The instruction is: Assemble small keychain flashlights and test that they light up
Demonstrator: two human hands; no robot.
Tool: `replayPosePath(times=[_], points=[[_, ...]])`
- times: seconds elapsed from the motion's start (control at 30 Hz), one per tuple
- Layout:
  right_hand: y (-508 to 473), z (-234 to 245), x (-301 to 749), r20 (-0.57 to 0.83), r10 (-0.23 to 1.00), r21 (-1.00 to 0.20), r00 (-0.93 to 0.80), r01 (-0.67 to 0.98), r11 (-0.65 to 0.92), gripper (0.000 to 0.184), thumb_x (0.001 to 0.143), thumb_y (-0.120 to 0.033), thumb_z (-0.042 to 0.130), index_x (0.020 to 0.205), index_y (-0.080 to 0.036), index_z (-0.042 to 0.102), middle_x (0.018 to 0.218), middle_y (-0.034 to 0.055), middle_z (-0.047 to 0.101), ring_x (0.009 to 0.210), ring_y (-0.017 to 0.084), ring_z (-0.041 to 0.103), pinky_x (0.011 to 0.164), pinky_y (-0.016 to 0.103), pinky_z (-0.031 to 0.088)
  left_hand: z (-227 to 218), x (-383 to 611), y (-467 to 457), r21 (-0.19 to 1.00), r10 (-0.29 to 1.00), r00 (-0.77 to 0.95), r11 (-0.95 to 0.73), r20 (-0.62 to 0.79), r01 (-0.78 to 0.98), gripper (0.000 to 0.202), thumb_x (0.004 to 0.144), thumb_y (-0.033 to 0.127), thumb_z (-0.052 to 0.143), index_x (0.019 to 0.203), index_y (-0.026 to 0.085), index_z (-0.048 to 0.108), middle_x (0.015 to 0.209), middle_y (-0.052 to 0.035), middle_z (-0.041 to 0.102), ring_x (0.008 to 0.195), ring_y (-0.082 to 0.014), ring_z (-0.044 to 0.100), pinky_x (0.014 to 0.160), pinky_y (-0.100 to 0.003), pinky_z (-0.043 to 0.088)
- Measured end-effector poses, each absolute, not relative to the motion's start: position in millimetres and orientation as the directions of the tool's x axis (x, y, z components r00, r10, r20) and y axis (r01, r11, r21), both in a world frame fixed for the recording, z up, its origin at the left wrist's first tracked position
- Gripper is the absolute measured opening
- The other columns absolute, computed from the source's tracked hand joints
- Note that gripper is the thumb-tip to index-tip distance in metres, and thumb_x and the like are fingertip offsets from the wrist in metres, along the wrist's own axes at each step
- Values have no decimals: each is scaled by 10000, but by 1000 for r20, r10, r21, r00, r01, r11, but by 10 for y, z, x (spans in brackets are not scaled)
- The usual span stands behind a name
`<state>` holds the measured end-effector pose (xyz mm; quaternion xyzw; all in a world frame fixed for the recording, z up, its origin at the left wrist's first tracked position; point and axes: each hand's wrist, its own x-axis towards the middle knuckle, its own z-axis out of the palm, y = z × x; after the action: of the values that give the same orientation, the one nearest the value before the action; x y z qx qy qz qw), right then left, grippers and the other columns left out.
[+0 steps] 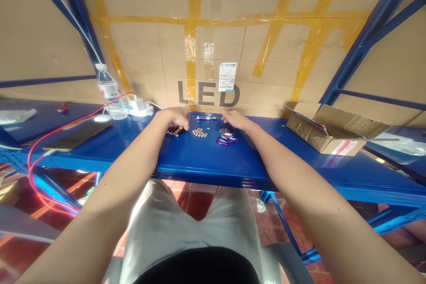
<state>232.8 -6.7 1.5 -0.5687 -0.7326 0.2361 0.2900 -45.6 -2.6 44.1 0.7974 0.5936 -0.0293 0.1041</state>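
Note:
My left hand (179, 118) is at the back left of the blue table, its fingers curled inward. Just below it lie several dark, shiny cylinders (174, 131), partly covered by the hand. My right hand (234, 119) is over the back edge with thumb and fingers pinched together; whether anything sits between them is too small to tell. Between the hands lie slim green and purple metallic tubes (207, 118). Closer to me are a heap of small brass-coloured pieces (199, 132), a heap of small silvery pieces (225, 132) and several purple and blue carabiners (227, 139).
A water bottle (112, 93), a white power adapter (140, 107) and a phone (78, 136) with a red cable (41, 135) are at left. An open cardboard box (333, 131) stands at right. A big carton (159, 53) marked LED walls off the back.

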Motion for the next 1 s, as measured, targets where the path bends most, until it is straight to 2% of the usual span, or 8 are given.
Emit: replayPosePath(times=[0.17,0.27,0.37,0.53,0.63,0.77,0.9,1.0], points=[[-67,14,2332,166,970,-677,-178,695,243,509,1090,-480,405,1015,-123,761,1203,177,772,1102,272,713,1001,346,495,407,-471,14,149,950,288,-270,-119,951,155,545,287,814,593,212,686,683,-99,724,626,-257,663,624,-336,502],[-65,14,2332,167,970,-676,-177,696,244,505,1091,-471,405,1006,-121,759,1202,178,772,1093,268,716,998,340,495,381,-479,49,150,948,302,-286,-99,947,155,541,281,819,589,209,690,633,-88,705,587,-234,651,605,-314,498],[-58,11,2335,164,970,-674,-178,698,242,510,1091,-474,400,1010,-124,762,1195,174,775,1091,269,717,999,343,497,352,-471,73,207,945,319,-298,-76,932,181,498,255,843,608,207,707,594,-65,685,553,-214,631,594,-297,495],[-56,13,2345,164,970,-676,-181,695,244,528,1081,-506,409,1040,-124,772,1181,172,779,1096,283,715,1007,366,501,324,-393,32,253,933,359,-340,-33,906,208,550,251,815,745,215,754,761,-70,741,697,-242,673,668,-306,500],[-59,14,2345,165,969,-680,-182,691,245,523,1084,-498,408,1060,-117,765,1194,182,772,1092,283,716,1000,371,505,339,-332,-32,276,927,362,-376,102,885,218,626,250,768,837,197,754,836,-82,741,806,-259,686,752,-314,502],[-16,-4,2358,174,967,-679,-186,689,254,533,1083,-511,402,1014,-123,761,1182,184,774,1087,280,720,1003,369,506,378,-290,-89,317,882,264,-398,390,861,234,714,258,728,937,191,714,943,-102,731,897,-273,672,819,-343,503],[75,-39,2408,196,965,-701,-172,664,260,547,1084,-519,387,1006,-118,750,1173,194,775,1041,268,737,971,358,525,395,-272,-66,473,813,152,-467,562,747,220,752,214,701,965,182,656,914,-74,693,866,-227,652,838,-342,526],[135,-60,2452,207,967,-703,-147,666,252,557,1082,-528,380,998,-117,746,1136,194,782,1006,268,743,941,365,541,397,-253,0,707,813,-11,-500,582,501,162,792,200,678,934,179,605,889,-50,653,816,-185,647,813,-330,567]])
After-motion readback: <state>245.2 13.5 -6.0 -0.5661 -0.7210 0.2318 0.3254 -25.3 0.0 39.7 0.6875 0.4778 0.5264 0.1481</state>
